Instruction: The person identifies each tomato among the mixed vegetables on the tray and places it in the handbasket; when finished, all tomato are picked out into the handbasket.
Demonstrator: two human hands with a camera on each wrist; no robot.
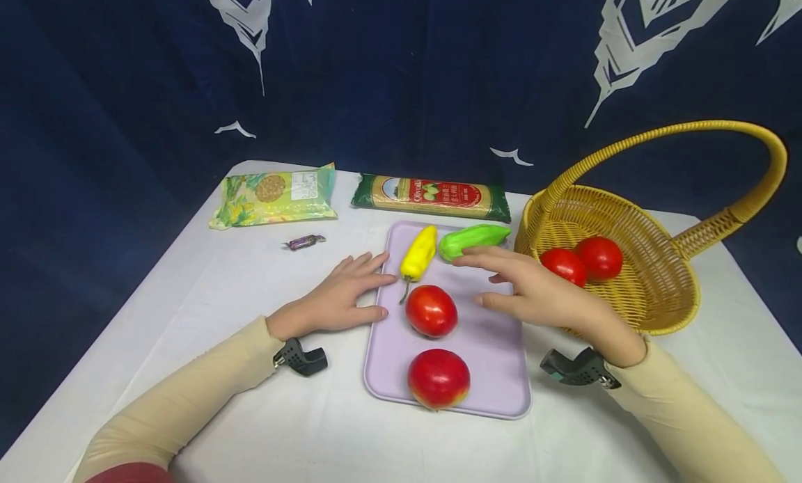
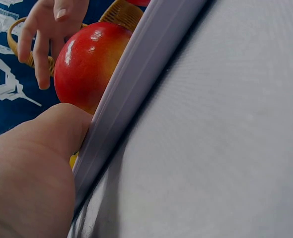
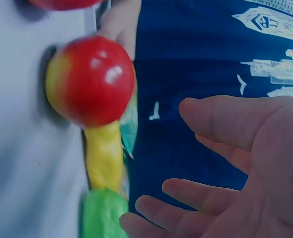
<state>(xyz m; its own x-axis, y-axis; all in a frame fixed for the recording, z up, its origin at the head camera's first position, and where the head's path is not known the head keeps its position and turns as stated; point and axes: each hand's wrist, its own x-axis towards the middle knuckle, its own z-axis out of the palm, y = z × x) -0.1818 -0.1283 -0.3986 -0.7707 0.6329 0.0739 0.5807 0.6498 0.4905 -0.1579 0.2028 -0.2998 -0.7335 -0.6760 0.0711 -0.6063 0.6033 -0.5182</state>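
The green pepper (image 1: 474,240) is lying in the far right corner of the lilac tray (image 1: 489,365), its long axis running mostly crosswise, just beyond the nearer right hand (image 1: 532,286). That hand is hovering with loose fingers, grasping nothing; whether a fingertip is touching the pepper is hard to tell. The left hand (image 1: 343,295) is resting, fingers spread, at the tray's left edge, the yellow pepper (image 1: 419,253) lying between. The basket (image 1: 681,298) is crowding the right side.

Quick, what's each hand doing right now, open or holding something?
Left hand: open, at the edge of the tray.
Right hand: open, empty, near the green pepper.
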